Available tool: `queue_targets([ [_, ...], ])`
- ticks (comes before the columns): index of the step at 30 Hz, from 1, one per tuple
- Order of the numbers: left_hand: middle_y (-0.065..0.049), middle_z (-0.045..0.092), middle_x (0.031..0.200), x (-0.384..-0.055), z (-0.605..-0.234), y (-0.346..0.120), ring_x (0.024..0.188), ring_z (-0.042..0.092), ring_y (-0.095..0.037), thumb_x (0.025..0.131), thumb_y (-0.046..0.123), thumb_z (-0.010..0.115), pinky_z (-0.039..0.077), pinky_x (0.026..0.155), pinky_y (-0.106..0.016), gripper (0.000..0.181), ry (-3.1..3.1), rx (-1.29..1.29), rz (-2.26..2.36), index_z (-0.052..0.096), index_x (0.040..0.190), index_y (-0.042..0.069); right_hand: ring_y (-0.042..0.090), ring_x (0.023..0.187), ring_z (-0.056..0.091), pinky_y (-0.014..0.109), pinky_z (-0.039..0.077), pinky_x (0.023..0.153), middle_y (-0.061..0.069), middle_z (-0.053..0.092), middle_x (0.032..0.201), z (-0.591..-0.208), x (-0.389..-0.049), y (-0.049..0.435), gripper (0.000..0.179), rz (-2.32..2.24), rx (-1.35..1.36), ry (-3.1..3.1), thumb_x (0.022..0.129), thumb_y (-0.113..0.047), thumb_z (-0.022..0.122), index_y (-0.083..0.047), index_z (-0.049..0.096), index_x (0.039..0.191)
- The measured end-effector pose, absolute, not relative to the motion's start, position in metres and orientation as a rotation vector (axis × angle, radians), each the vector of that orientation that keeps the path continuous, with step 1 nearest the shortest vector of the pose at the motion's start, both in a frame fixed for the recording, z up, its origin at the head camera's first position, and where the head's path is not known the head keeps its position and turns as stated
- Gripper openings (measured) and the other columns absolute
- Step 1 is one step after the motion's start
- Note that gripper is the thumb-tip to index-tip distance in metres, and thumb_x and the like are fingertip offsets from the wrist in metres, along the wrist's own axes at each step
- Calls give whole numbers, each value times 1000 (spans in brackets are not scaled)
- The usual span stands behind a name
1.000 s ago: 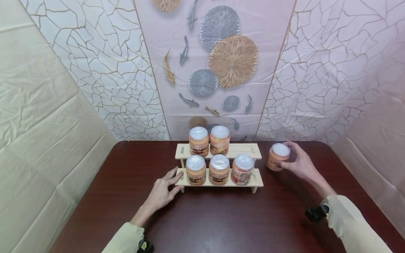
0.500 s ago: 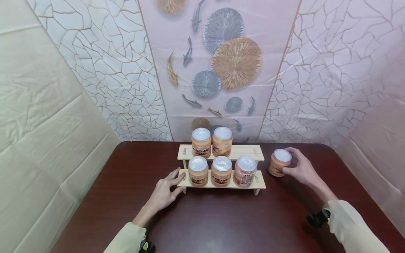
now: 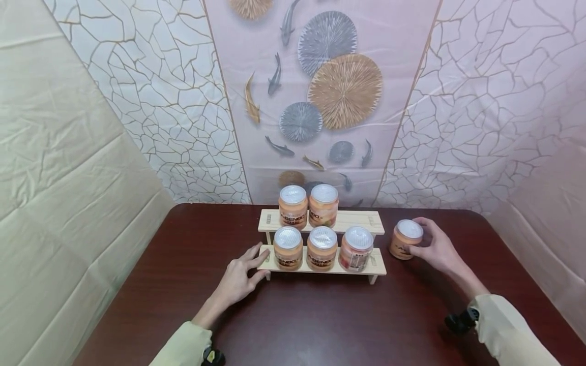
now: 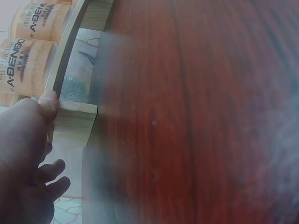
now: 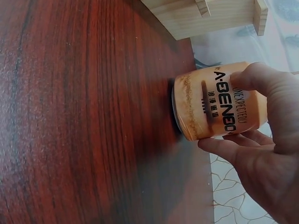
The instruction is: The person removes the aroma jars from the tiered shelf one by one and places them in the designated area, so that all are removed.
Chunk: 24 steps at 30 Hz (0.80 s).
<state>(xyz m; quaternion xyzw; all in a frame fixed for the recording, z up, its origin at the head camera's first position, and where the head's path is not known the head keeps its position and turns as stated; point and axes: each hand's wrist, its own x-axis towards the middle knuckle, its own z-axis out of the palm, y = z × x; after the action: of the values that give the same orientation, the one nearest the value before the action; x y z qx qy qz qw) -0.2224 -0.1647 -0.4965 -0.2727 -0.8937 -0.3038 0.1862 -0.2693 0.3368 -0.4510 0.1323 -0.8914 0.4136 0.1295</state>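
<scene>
In the head view, my right hand (image 3: 437,248) grips an orange-labelled jar (image 3: 403,245) with a pale lid, thumb on the near side and fingers behind. The jar is upright at the right of a two-tier wooden rack (image 3: 357,219). Its base is right at the tabletop in the right wrist view, where the jar (image 5: 210,105) shows its printed label. My left hand (image 3: 239,277) holds the left end of the lower tier. In the left wrist view, that hand's thumb (image 4: 48,103) presses the tier's front corner, with two other fingers curled below the rack's end.
Three similar jars stand in a row on the lower tier, among them a middle jar (image 3: 322,250). Two more, including a left one (image 3: 293,208), stand on the upper tier's left part. The dark red-brown table (image 3: 316,320) ends at a patterned backdrop (image 3: 343,91).
My right hand and its jar have come down and slightly toward me beside the rack. My left hand stays at the rack's end. The head view has shifted a little.
</scene>
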Motion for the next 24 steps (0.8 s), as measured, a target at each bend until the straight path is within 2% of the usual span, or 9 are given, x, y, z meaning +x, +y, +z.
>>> queue_targets([
  [10,-28,51,141,-222,-496,-165,124,54,-42,87,19,80,50,93,-55,51,-2533,-762,-868,65,133,2,52,107,57,9,43,76,37,51,122,-457,-267,336,76,1256,411,-2540,75,12,80,12,37,138],
  [14,-27,50,142,-224,-494,-164,125,54,-40,87,20,79,50,94,-54,51,-2532,-768,-865,64,133,3,52,111,54,8,39,80,37,49,128,-450,-263,335,78,1183,391,-2507,78,5,80,10,36,143],
  [17,-28,50,142,-220,-496,-164,124,54,-42,86,18,80,50,93,-55,52,-2530,-772,-884,64,133,2,50,117,51,16,40,93,34,49,133,-436,-259,327,77,1100,372,-2473,80,-1,79,7,39,145],
  [20,-29,49,142,-216,-498,-164,124,53,-43,87,18,80,51,92,-55,52,-2542,-782,-891,64,133,0,49,120,49,40,42,104,31,49,134,-415,-260,310,75,1081,429,-2430,80,-4,80,6,43,144],
  [21,-30,49,142,-215,-498,-164,124,53,-43,87,18,80,51,92,-55,52,-2542,-781,-901,64,133,0,48,121,49,49,41,105,30,50,135,-407,-261,302,73,1081,465,-2422,80,-3,80,6,44,144],
  [23,-29,49,142,-215,-497,-164,125,53,-42,87,18,80,50,93,-54,52,-2542,-769,-906,64,133,1,47,122,49,54,41,104,28,50,136,-391,-267,286,71,1095,546,-2413,81,-3,79,5,45,143],
  [24,-28,49,143,-216,-497,-164,125,53,-41,87,19,79,50,93,-54,52,-2541,-759,-904,64,133,1,48,123,49,60,40,101,29,50,136,-383,-271,277,69,1108,594,-2419,83,-4,79,5,45,143],
])
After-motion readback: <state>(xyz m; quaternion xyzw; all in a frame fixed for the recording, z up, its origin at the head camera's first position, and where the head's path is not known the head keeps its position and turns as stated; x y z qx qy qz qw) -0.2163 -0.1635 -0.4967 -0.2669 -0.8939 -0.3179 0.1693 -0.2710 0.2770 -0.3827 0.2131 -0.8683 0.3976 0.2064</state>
